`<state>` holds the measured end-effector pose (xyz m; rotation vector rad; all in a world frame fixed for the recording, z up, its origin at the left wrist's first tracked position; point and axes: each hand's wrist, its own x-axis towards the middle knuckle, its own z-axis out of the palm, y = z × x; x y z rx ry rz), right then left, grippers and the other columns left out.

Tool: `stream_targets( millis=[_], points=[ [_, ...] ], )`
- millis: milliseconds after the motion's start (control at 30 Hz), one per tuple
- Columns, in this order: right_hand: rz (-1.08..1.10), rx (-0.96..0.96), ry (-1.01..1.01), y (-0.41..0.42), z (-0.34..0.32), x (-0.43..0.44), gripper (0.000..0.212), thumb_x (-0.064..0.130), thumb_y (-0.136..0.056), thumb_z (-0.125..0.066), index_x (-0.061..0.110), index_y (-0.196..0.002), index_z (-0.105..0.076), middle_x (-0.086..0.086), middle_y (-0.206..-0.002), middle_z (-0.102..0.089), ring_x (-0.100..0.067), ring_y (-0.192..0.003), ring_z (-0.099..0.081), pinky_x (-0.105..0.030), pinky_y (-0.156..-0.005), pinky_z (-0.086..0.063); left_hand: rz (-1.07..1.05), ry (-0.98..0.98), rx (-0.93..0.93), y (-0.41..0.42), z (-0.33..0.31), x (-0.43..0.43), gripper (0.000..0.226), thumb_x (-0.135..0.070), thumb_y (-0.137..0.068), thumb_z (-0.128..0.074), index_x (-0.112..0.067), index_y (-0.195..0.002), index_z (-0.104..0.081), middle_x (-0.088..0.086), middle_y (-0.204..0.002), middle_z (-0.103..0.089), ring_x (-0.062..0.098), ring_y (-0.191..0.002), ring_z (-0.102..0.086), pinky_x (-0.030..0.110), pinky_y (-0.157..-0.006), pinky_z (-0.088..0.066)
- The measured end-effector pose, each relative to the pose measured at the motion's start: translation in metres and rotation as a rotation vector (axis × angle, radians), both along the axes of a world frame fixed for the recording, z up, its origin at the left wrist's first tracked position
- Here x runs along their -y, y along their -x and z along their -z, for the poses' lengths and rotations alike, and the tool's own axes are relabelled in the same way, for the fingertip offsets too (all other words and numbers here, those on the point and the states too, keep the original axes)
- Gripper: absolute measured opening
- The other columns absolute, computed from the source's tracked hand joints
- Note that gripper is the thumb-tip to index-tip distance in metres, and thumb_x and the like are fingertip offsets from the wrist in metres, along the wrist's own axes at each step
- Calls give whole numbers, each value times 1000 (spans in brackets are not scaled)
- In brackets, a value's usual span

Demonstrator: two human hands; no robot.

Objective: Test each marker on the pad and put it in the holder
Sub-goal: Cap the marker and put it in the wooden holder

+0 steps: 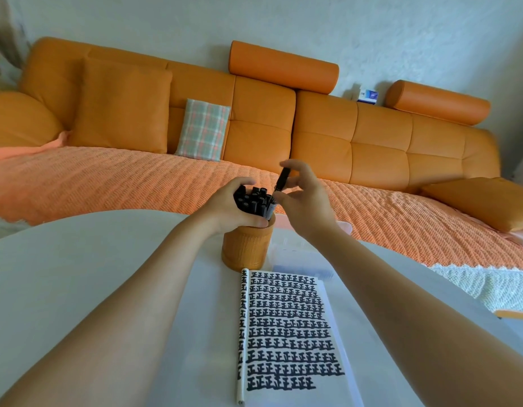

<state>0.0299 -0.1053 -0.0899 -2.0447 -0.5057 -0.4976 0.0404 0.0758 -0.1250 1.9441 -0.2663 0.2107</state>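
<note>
We see the left grip [230, 208] clasping the bundled markers [254, 198] in the holder [247, 249], seemingly to steady them, while the right grip [305, 201] pinches 1 marker [283, 177] just above (the pad [289, 327] lies nearer us).

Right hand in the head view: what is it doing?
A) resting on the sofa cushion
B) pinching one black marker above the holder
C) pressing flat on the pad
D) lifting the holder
B: the right hand pinches one black marker just over the orange holder, while the left hand grips the bundle of markers standing in it.
</note>
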Motion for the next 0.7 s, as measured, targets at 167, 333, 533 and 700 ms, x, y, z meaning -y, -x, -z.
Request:
stream_targets(
  millis=[167, 333, 533, 700],
  points=[
    [-7, 22, 12, -5, -3, -6, 40, 11, -85, -72, 30, -119, -60, 15, -99, -63, -2, -72, -65, -15, -63, -50, -20, 67, 65, 0, 1, 3, 91, -21, -53, -94, -41, -128, -46, -9, -128, -49, 13, -115, -51, 30, -95, -45],
    [-16, -25, 40, -9, -5, -4, 35, 11, -83, -75, 27, -111, -62, 13, -96, -65, -5, -74, -66, -10, -60, -46, -78, -42, 97, -1, -1, 7, 83, -29, -57, -93, -31, -129, -50, -6, -130, -41, 13, -119, -44, 29, -99, -40],
    [-62, -111, 73, -12, -10, 2, 18, 12, -90, -68, 20, -106, -68, 4, -97, -68, -18, -74, -69, -12, -55, -45, -75, -115, 87, 0, -4, 12, 81, -36, -58, -91, -32, -114, -32, -1, -119, -48, 18, -107, -53, 27, -79, -47],
    [-47, -133, 219, -9, 10, 5, 29, 11, -91, -61, 29, -112, -69, 12, -92, -68, -8, -75, -62, -11, -56, -40, -65, -110, 156, 4, -7, 15, 104, -34, -55, -93, -37, -138, -30, -2, -127, -44, 12, -114, -46, 23, -90, -36]
  ],
)
